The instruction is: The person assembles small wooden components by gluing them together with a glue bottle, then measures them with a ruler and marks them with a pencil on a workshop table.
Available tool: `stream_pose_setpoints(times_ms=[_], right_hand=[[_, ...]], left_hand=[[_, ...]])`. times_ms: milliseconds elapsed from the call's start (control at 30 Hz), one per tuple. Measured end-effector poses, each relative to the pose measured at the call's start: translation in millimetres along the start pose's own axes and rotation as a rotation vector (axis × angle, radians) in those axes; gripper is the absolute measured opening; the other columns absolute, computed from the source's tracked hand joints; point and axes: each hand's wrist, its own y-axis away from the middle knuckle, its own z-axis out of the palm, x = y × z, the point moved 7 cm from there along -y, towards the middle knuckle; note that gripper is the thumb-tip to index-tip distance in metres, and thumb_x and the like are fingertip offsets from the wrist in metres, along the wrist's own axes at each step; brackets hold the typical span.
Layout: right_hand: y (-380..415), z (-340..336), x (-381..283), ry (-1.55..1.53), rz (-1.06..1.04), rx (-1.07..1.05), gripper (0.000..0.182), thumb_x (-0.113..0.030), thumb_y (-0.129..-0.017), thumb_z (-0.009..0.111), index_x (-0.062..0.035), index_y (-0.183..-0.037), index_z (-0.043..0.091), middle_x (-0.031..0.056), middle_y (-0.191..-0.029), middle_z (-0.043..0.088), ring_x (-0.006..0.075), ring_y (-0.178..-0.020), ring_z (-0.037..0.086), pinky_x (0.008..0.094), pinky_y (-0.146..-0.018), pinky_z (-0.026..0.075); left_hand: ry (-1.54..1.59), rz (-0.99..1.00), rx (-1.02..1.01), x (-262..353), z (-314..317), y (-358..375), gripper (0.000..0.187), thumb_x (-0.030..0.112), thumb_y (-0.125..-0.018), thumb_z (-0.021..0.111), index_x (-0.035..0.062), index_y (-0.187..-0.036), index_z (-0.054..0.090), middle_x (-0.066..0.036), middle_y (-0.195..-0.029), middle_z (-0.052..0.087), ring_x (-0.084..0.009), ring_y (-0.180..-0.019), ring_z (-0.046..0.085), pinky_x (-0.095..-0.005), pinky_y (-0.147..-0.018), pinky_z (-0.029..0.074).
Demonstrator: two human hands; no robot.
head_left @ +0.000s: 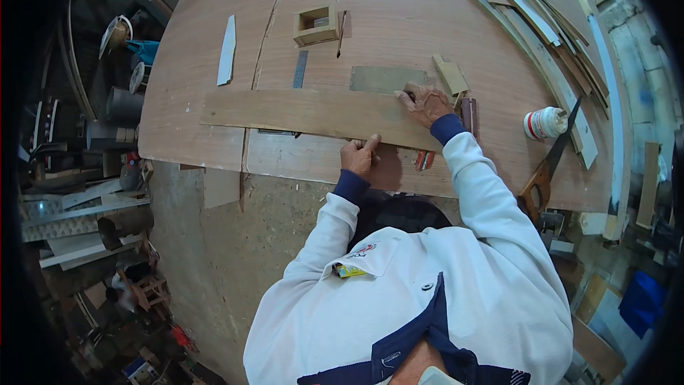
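A long, flat wooden board (285,110) lies crosswise on the table in front of me. My left hand (361,157) pinches its near edge, thumb at the rim and fingers curled. Over the board's right part, my right hand (427,105) is closed, its fingertips bunched at the far edge around a small dark thing I cannot make out. Just beyond that hand lies a grey-green rectangular piece (388,78). A small wood offcut (450,74) and a dark red tool (468,115) sit to its right. A metal strip (300,69) shows behind the board.
Further back are an open wooden box (316,25), a thin dark stick (342,33) and a white strip (227,50). On the right stand a white tub (546,123), a handsaw (548,167) over the table edge, and long wood strips (527,36). A red object (425,160) lies near me.
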Motion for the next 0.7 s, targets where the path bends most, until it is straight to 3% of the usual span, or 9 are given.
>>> stream_pose_setpoints(times_ms=[133, 200, 233, 300, 333, 400, 433, 533, 700], right_hand=[[-2.3, -14.4, -0.2, -0.001, -0.166, 0.244, 0.029, -0.033, -0.089, 0.05, -0.0096, -0.096, 0.066, 0.0119, -0.097, 0.066, 0.032, -0.091, 0.062, 0.0436, -0.086, 0.048], [6.2, -35.9, 6.2, -0.048, -0.278, 0.482, 0.022, -0.024, -0.086, 0.053, -0.0078, -0.091, 0.066, 0.0131, -0.094, 0.065, 0.032, -0.088, 0.062, 0.0423, -0.083, 0.049], [10.1, -39.9, 17.5, -0.041, -0.251, 0.49, 0.022, -0.024, -0.086, 0.053, -0.0078, -0.091, 0.066, 0.0131, -0.094, 0.065, 0.032, -0.088, 0.062, 0.0423, -0.083, 0.049], [33.2, -58.9, 68.0, -0.344, 0.105, 0.737, 0.021, -0.021, -0.085, 0.053, -0.0057, -0.09, 0.067, 0.0157, -0.092, 0.065, 0.0331, -0.088, 0.063, 0.0416, -0.08, 0.049], [47.7, -64.6, 76.7, -0.33, 0.131, 0.75, 0.021, -0.021, -0.085, 0.053, -0.0057, -0.09, 0.067, 0.0157, -0.092, 0.065, 0.0331, -0.088, 0.063, 0.0416, -0.08, 0.049], [85.9, -61.8, 102.9, -0.279, 0.505, 0.684, 0.023, -0.021, -0.084, 0.053, -0.0053, -0.094, 0.067, 0.0187, -0.089, 0.066, 0.0347, -0.086, 0.063, 0.0428, -0.078, 0.049], [100.3, -58.2, 100.3, -0.274, 0.526, 0.697, 0.023, -0.021, -0.084, 0.053, -0.0053, -0.094, 0.067, 0.0187, -0.089, 0.066, 0.0347, -0.086, 0.063, 0.0428, -0.078, 0.049], [132.2, -22.2, 94.8, -0.414, 0.684, 0.62, 0.025, -0.022, -0.083, 0.053, -0.0056, -0.097, 0.067, 0.0206, -0.089, 0.066, 0.0359, -0.087, 0.064, 0.0428, -0.078, 0.049], [126.0, 29.2, 84.2, -0.488, 0.587, 0.591, 0.027, -0.02, -0.084, 0.053, -0.0033, -0.098, 0.068, 0.0205, -0.098, 0.067, 0.0313, -0.093, 0.065, 0.0375, -0.08, 0.05]], left_hand=[[-0.056, -0.052, -0.154, 10.3, -6.6, 4.5, 0.026, 0.026, -0.085, 0.069, 0.0036, -0.075, 0.061, -0.002, -0.063, 0.058, -0.0106, -0.048, 0.053, -0.0242, -0.044, 0.044], [-0.151, 0.201, -0.213, 34.1, -6.4, 10.1, 0.028, 0.028, -0.087, 0.067, 0.0019, -0.075, 0.062, -0.003, -0.058, 0.058, -0.0135, -0.048, 0.054, -0.0271, -0.046, 0.045], [-0.162, 0.196, -0.24, 39.6, -5.2, 11.5, 0.028, 0.028, -0.087, 0.067, 0.0019, -0.075, 0.062, -0.003, -0.058, 0.058, -0.0135, -0.048, 0.054, -0.0271, -0.046, 0.045], [-0.601, 0.753, -0.078, 87.2, -6.1, 31.2, 0.021, 0.022, -0.084, 0.067, 0.0009, -0.085, 0.062, -0.011, -0.072, 0.062, -0.0232, -0.066, 0.06, -0.0354, -0.059, 0.049], [-0.6, 0.756, -0.11, 97.2, -3.9, 32.1, 0.021, 0.022, -0.084, 0.067, 0.0009, -0.085, 0.062, -0.011, -0.072, 0.062, -0.0232, -0.066, 0.06, -0.0354, -0.059, 0.049], [-0.925, 1.123, -0.066, 126.2, 8.1, 42.9, 0.028, 0.017, -0.08, 0.067, 0.0026, -0.103, 0.059, -0.019, -0.097, 0.061, -0.0335, -0.095, 0.057, -0.0431, -0.082, 0.045], [-0.973, 1.062, -0.204, 121.3, 14.2, 26.5, 0.047, 0.018, -0.076, 0.068, 0.0045, -0.117, 0.051, -0.02, -0.121, 0.05, -0.0369, -0.115, 0.045, -0.047, -0.096, 0.035], [-1.077, 1.197, -0.355, 127.1, 35.1, 16.9, 0.065, 0.031, -0.075, 0.072, 0.005, -0.128, 0.044, -0.019, -0.134, 0.041, -0.0374, -0.125, 0.038, -0.0514, -0.103, 0.029], [-1.261, 1.252, -0.602, 105.6, 77.5, -1.6, 0.086, 0.048, -0.069, 0.073, 0.0097, -0.137, 0.037, -0.017, -0.146, 0.026, -0.0388, -0.136, 0.023, -0.0587, -0.108, 0.02]])
